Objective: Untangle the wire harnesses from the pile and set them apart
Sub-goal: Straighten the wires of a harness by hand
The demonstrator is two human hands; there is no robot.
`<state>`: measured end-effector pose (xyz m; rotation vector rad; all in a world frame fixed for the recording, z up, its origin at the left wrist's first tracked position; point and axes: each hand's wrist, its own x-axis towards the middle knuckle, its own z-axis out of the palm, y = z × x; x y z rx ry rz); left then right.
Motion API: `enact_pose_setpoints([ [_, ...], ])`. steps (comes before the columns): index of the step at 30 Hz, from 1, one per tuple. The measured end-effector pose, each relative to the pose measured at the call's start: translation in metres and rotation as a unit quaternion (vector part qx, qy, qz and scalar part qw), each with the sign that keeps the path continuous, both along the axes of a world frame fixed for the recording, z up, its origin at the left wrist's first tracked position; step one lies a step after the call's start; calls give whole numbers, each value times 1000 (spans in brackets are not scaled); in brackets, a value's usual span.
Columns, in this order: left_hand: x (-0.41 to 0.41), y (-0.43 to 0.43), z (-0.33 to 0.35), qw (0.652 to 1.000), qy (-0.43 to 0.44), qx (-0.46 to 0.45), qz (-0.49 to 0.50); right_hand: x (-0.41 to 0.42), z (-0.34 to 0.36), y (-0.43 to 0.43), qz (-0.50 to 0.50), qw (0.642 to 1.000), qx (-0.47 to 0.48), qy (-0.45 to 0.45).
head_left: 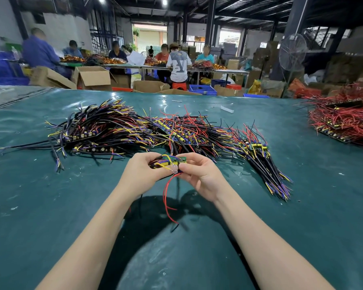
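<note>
- Left hand (144,168) and right hand (199,173) each pinched one small green-boarded wire harness (169,162), held above the teal table mat (50,206), near the tangled multicoloured pile (155,128).
- Probably light and floppy; grip the stiff board, not the wires.

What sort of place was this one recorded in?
Probably a factory assembly floor: a pile of wire harnesses on a green work table, other workers at a long bench behind, cardboard boxes around them.

On the table (50,206), the harness pile (147,130) lies behind both hands, with another heap (344,122) far right.
</note>
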<state>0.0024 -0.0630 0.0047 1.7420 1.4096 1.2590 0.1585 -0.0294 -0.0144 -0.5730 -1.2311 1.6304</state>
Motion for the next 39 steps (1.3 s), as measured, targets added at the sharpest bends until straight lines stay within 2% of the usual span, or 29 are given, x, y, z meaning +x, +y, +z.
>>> enact_pose_setpoints([
  [16, -1, -5, 8, 982, -125, -52, -130, 4, 2, -3, 112, 992, 2, 55],
  [22, -1, -4, 12, 983, -72, -97, -139, 7, -4, 0, 117, 990, -38, 71],
  [28, -4, -11, 17, 957, -97, -171, -213, 0, -7, -7, 181, 978, -8, 101],
  [31, -3, -8, 17, 968, -128, -173, -131, -6, -5, -4, 105, 985, -53, 128],
  [34, 2, -3, 13, 985, -82, -151, -21, -5, -8, 2, 21, 983, -94, 156],
  [38, -5, -4, 18, 954, -103, -252, -121, 5, -7, 2, 52, 959, -106, 259],
  [39, -8, -3, 17, 951, -105, -266, -120, 6, -6, 2, 49, 954, -111, 273],
])
